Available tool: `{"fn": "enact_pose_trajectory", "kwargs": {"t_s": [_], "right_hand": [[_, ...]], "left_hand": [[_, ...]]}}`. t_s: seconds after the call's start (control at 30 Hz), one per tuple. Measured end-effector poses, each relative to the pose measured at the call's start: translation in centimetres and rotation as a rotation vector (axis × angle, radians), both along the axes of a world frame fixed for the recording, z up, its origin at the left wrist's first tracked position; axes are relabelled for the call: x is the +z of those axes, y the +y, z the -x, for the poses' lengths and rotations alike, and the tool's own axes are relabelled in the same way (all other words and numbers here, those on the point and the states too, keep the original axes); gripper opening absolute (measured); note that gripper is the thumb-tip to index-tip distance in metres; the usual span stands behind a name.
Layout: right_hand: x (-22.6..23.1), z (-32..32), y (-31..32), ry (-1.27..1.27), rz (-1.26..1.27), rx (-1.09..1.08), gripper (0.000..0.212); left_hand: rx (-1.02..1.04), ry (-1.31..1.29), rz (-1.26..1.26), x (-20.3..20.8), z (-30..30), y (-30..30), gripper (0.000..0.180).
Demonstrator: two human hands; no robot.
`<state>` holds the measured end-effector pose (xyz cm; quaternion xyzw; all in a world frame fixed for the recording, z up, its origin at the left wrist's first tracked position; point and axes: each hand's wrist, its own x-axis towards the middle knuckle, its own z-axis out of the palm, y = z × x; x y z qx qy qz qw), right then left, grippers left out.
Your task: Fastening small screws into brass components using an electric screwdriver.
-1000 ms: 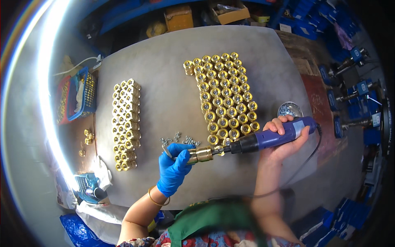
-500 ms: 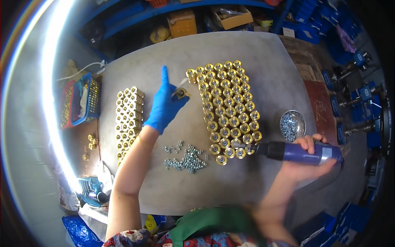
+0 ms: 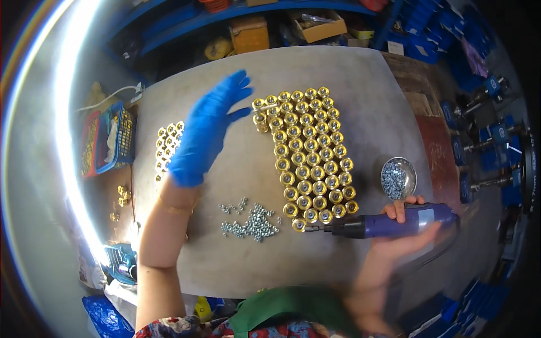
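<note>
My left hand (image 3: 205,129), in a blue glove, hovers left of a block of brass fittings (image 3: 311,143) with its fingers apart and nothing in them. Closest to its fingertips, a brass fitting (image 3: 261,121) stands at the block's far left corner. A thin pale strip (image 3: 270,106) shows across the fittings there. My right hand (image 3: 414,225) is wrapped round a purple electric screwdriver (image 3: 408,219), held sideways. The bit points left and ends by the nearest fitting of the block; whether it touches cannot be told. A loose pile of small metal nuts (image 3: 256,223) lies between my forearms.
Another group of brass fittings (image 3: 167,143) stands at the left, partly hidden by my left arm. A metal bowl (image 3: 415,179) of small nuts sits at the right. A blue basket (image 3: 125,138) stands beyond the table's left edge; small brass parts (image 3: 123,194) lie nearby.
My left hand has let go of a brass fitting, now at the block's far left corner, and drawn back leftward, opening. The screwdriver has moved left and nearer to me.
</note>
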<state>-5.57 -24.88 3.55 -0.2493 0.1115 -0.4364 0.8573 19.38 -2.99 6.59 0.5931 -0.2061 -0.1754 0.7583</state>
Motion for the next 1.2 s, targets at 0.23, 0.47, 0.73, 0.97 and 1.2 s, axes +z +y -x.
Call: {"fn": "enact_pose_trajectory", "kwargs": {"t_s": [0.23, 0.47, 0.73, 0.97, 1.2], "right_hand": [[-0.2, -0.2, 1.5, -0.102, -0.018, 0.173, 0.048], [1.6, 1.4, 3.1, -0.137, 0.032, 0.286, 0.047], [2.0, 2.4, 5.5, -0.185, -0.044, 0.481, 0.046], [3.6, 2.6, 8.1, -0.175, -0.097, 0.618, 0.049], [5.6, 3.0, 10.3, -0.174, -0.111, 0.703, 0.050]], "left_hand": [[-0.126, 0.386, 0.489, 12.0, 10.5, 5.3, 0.072], [0.105, 0.358, 0.571, 11.1, 16.5, 12.6, 0.072], [0.326, 0.360, 0.603, 10.8, 23.1, 19.1, 0.071], [0.492, 0.396, 0.610, 12.2, 27.9, 23.5, 0.071], [0.596, 0.436, 0.610, 13.6, 31.1, 26.1, 0.070]]}}
